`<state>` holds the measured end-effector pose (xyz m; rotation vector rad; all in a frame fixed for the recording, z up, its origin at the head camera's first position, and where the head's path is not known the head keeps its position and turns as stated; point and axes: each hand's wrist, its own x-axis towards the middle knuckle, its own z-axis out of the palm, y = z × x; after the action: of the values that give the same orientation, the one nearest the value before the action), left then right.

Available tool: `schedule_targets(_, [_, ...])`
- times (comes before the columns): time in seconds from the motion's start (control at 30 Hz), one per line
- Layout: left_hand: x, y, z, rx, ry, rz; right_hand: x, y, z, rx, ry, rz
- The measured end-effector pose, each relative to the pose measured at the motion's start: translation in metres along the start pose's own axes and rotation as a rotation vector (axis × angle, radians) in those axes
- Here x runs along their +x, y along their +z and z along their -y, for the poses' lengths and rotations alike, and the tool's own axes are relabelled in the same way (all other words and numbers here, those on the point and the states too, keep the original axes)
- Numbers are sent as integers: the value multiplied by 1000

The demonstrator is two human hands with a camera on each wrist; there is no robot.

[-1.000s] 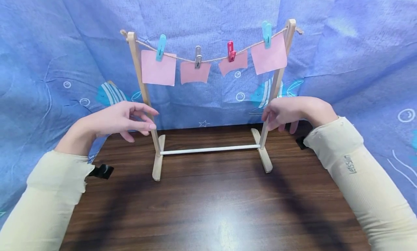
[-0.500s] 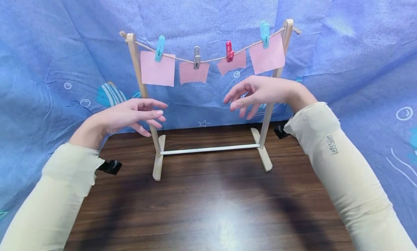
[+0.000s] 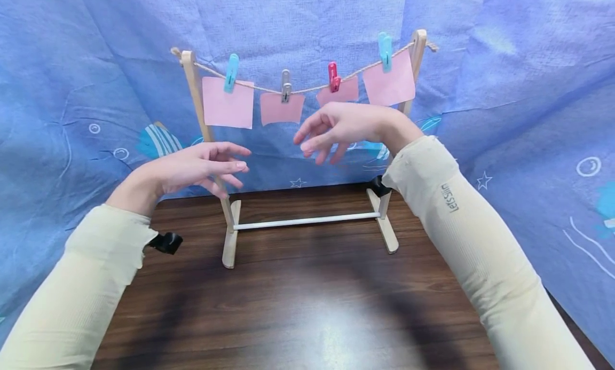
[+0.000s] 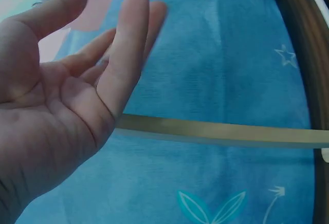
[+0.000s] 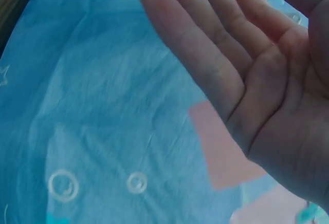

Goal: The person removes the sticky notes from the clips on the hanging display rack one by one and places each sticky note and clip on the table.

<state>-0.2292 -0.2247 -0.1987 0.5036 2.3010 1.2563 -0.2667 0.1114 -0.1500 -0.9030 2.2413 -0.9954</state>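
Observation:
Both hands hang in the air with nothing in them, fingers relaxed and apart. My left hand [image 3: 197, 166] is in front of the left post [image 3: 196, 92] of a wooden stand, below the left paper. My right hand [image 3: 346, 125] is lower than the red clothespin [image 3: 333, 77], overlapping the small pink paper [image 3: 347, 88] under it. A twine line [image 3: 312, 89] runs between the posts. A blue clothespin [image 3: 231, 73] holds a large pink paper [image 3: 228, 104] at the left, a grey clothespin [image 3: 286, 86] a small one [image 3: 281, 109], another blue clothespin [image 3: 385, 50] a large one [image 3: 390, 80].
The stand's white crossbar [image 3: 307, 220] joins two wooden feet, the left foot [image 3: 231, 242] and the right foot [image 3: 388, 232], on a dark wood table [image 3: 288, 295]. A blue cloth [image 3: 307, 17] with fish prints hangs behind. The right forearm passes in front of the right post.
My right hand has moved left and up from the right post to the middle of the stand. My left hand has shifted slightly right and up. The papers and clothespins stay on the line.

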Motion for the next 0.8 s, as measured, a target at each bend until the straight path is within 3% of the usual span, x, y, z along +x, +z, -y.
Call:
schedule_targets(0.33, [14, 1, 1, -165, 98, -109, 19, -3, 40, 117, -205, -109])
schedule_targets(0.53, [18, 0, 0, -245, 131, -105, 25, -3, 48, 224, -258, -156])
schedule_targets(0.8, [20, -5, -3, -278, 159, -131, 35, -1, 54, 398, -300, -235])
